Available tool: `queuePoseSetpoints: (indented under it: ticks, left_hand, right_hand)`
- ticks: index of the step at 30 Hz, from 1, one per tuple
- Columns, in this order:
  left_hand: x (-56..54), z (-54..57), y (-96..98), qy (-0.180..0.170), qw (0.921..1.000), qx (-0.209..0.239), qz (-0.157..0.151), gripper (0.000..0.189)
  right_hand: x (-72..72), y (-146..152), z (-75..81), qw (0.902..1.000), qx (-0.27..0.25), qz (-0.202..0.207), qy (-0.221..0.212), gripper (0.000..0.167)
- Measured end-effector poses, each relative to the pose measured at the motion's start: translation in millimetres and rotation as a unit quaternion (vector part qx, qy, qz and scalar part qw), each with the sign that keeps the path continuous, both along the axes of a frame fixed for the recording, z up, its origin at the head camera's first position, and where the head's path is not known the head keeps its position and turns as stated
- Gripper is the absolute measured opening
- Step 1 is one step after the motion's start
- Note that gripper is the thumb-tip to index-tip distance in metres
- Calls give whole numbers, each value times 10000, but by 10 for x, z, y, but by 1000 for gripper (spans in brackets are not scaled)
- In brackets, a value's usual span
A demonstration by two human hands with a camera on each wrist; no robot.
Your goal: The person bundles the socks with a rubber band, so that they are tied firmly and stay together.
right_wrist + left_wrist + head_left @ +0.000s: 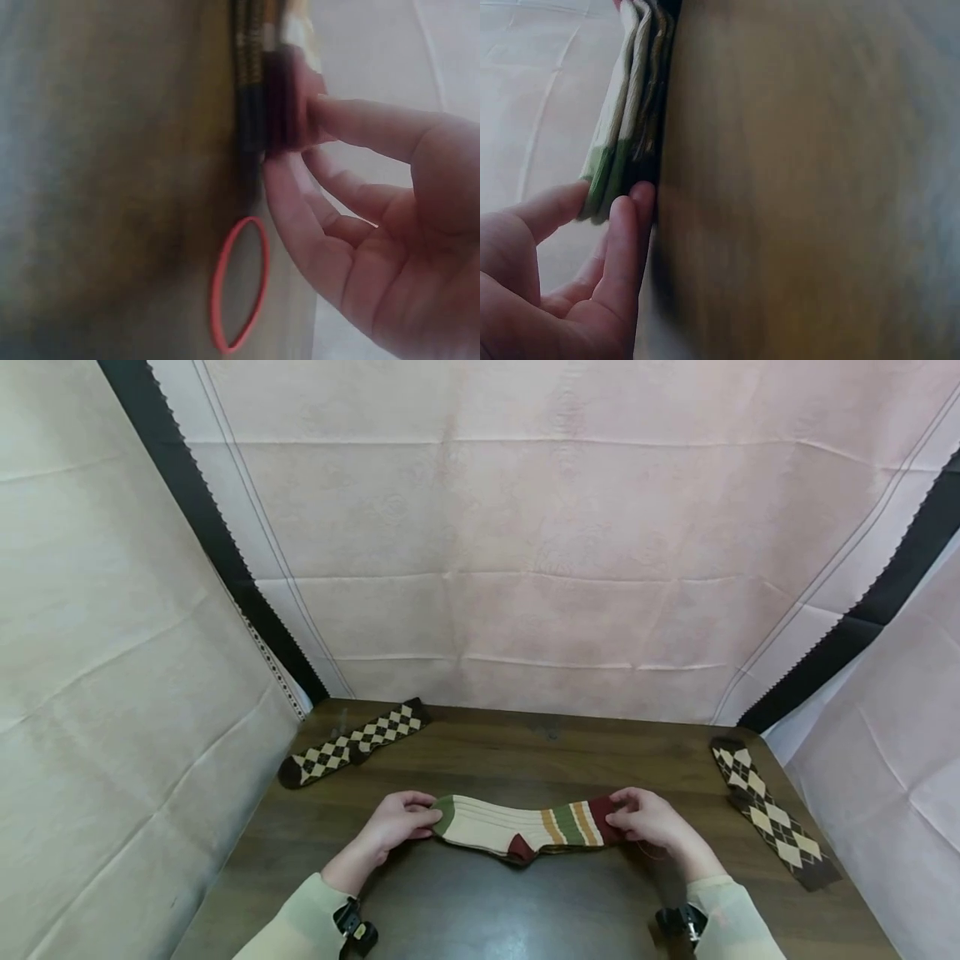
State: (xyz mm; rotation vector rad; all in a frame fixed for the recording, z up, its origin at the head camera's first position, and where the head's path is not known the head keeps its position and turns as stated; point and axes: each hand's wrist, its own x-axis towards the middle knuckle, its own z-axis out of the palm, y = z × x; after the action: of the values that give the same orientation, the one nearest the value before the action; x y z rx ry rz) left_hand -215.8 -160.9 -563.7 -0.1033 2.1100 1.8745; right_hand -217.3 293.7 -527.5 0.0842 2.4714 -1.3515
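Observation:
A cream sock with a green toe, a dark red heel and cuff, and green and orange stripes lies on top of a stack of socks. My left hand pinches the stack's green toe end, thumb on top. At the dark red cuff end, my right hand pinches between thumb and fingers. Dark sock layers show under the cream ones in the left wrist view. Beside the right hand is a red rubber band, seen as an open loop in the right wrist view.
One black-and-cream argyle sock lies at the back left of the wooden table. Another argyle sock lies along the right edge. Pale fabric walls stand behind and on both sides.

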Motion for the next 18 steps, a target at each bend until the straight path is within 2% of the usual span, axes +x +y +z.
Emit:
queuePoseSetpoints:
  ticks: [4, 10, 15, 18]
  left_hand:
    - [-36, 37, -119, 26, 10000, 45, 67, 43]
    - [-94, 89, -395, 160, 9987, 149, 466, 42]
    - [-167, 156, -768, 325, 9948, 6, 964, 47]
    - [-221, 194, -1070, 520, 9886, -256, 1391, 49]
  right_hand:
    - [-84, -20, 51, 9996, 155, -56, 226, 43]
    - [-229, -165, 124, 9933, 842, -8, 794, 40]
    - [-420, -481, 171, 9853, 1141, 308, 1232, 38]
    - [-545, -732, 195, 9817, 1160, 361, 1464, 37]
